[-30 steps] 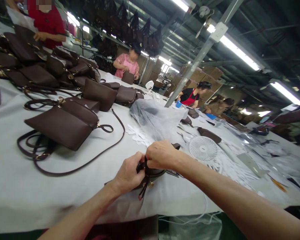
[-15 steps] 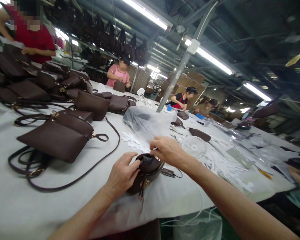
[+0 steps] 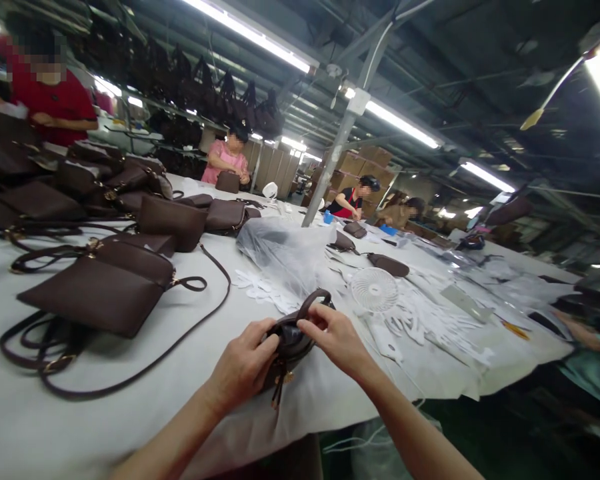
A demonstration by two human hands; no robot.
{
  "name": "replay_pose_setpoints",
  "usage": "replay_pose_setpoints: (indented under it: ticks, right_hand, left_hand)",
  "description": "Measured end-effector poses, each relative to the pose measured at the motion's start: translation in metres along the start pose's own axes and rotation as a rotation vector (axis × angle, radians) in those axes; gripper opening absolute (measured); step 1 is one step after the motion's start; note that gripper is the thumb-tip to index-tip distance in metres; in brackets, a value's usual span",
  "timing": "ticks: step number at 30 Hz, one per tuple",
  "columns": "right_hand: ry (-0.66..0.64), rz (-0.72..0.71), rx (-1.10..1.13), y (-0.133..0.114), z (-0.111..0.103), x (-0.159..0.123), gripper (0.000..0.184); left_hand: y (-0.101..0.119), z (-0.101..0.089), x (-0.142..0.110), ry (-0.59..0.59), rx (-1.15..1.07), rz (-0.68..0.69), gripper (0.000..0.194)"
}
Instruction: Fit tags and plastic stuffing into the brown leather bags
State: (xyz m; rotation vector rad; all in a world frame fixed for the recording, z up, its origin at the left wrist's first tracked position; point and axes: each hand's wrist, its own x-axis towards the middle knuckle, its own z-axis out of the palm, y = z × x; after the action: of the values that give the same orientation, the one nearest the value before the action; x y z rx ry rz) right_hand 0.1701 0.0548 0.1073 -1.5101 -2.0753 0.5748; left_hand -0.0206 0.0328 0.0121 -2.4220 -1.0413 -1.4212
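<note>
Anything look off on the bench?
No spill or damage visible. Untidiest bits: white strips strewn loosely by the fan, and a thin strap sprawled across the table; probably just work clutter. The brown bag between left hand and right hand shows nothing odd, though partly covered.

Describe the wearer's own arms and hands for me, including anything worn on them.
The left hand and right hand are both ungloved. The left forearm and right forearm are bare as far as they show, with no sleeve, watch or bracelet visible. Rings can't be ruled out.
</note>
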Motion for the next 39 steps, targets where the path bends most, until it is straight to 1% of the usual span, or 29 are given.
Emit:
replay_pose_setpoints:
  ticks: [2, 4, 6, 8, 10, 12, 14, 16, 18, 20, 21, 22, 25, 27, 28, 30, 32, 34, 35, 36, 37, 39]
  right_hand:
    - [0.013, 0.003, 0.125, 0.004, 0.009, 0.002, 0.009]
    - [0.028, 0.017, 0.107, 0.006, 0.016, 0.001, 0.004]
    - [0.043, 0.015, 0.018, 0.004, 0.019, 0.002, 0.005]
    - [0.021, 0.000, 0.024, 0.002, 0.018, 0.004, 0.005]
    - [-0.043, -0.025, 0.163, 0.001, 0.014, 0.007, 0.003]
    - [-0.109, -0.007, 0.360, -0.001, 0.009, 0.010, 0.004]
    - [-0.133, 0.065, 0.530, -0.003, 0.008, 0.009, 0.010]
    - [-0.084, 0.132, 0.584, -0.008, 0.011, 0.003, 0.015]
    - [0.034, 0.116, 0.466, -0.015, 0.020, -0.006, 0.019]
    - [0.159, 0.067, 0.307, -0.021, 0.031, -0.016, 0.019]
    - [0.204, 0.063, 0.279, -0.023, 0.037, -0.020, 0.017]
    - [0.233, 0.078, 0.300, -0.023, 0.041, -0.022, 0.016]
    - [0.238, 0.156, 0.462, -0.018, 0.044, -0.022, 0.018]
    - [0.187, 0.164, 0.439, -0.013, 0.039, -0.021, 0.017]
    - [0.161, 0.157, 0.362, -0.013, 0.035, -0.021, 0.013]
    - [0.150, 0.139, 0.126, -0.016, 0.027, -0.022, 0.005]
    - [0.167, 0.145, -0.126, -0.024, 0.023, -0.025, 0.006]
    - [0.182, 0.173, -0.289, -0.032, 0.022, -0.026, 0.009]
    - [0.185, 0.186, -0.305, -0.034, 0.023, -0.026, 0.010]
    - [0.196, 0.193, -0.270, -0.035, 0.025, -0.025, 0.010]
    - [0.211, 0.191, -0.186, -0.034, 0.027, -0.025, 0.009]
    - [0.214, 0.182, 0.106, -0.028, 0.030, -0.023, 0.011]
  left_hand:
    - [0.004, 0.001, 0.000, 0.014, 0.063, 0.030, 0.021]
    - [0.006, 0.002, 0.002, 0.013, 0.138, 0.120, 0.022]
    - [0.006, 0.000, 0.006, -0.037, 0.189, 0.237, 0.023]
    - [0.004, -0.004, 0.013, -0.123, 0.203, 0.298, 0.023]
    - [0.001, -0.009, 0.020, -0.194, 0.209, 0.303, 0.021]
    - [0.000, -0.011, 0.024, -0.220, 0.216, 0.290, 0.020]
    - [0.001, -0.010, 0.025, -0.205, 0.213, 0.275, 0.022]
    - [0.003, -0.006, 0.022, -0.162, 0.189, 0.257, 0.025]
    - [0.005, -0.002, 0.017, -0.098, 0.124, 0.258, 0.028]
    - [0.007, 0.002, 0.012, -0.042, 0.045, 0.272, 0.028]
    - [0.007, 0.003, 0.010, -0.017, 0.015, 0.279, 0.026]
    - [0.008, 0.003, 0.008, 0.002, -0.002, 0.286, 0.025]
    - [0.008, 0.004, 0.008, 0.043, -0.003, 0.304, 0.023]
    - [0.009, 0.005, 0.010, 0.049, -0.002, 0.310, 0.023]
    - [0.010, 0.005, 0.012, 0.046, -0.002, 0.310, 0.023]
    - [0.011, 0.006, 0.015, 0.041, -0.001, 0.306, 0.021]
    - [0.013, 0.007, 0.018, 0.038, 0.002, 0.306, 0.020]
    - [0.014, 0.008, 0.019, 0.041, -0.001, 0.313, 0.021]
    - [0.015, 0.007, 0.019, 0.042, -0.004, 0.318, 0.022]
    - [0.015, 0.007, 0.019, 0.042, -0.008, 0.322, 0.023]
    - [0.015, 0.007, 0.018, 0.044, -0.013, 0.326, 0.023]
    - [0.015, 0.005, 0.016, 0.043, -0.022, 0.331, 0.021]
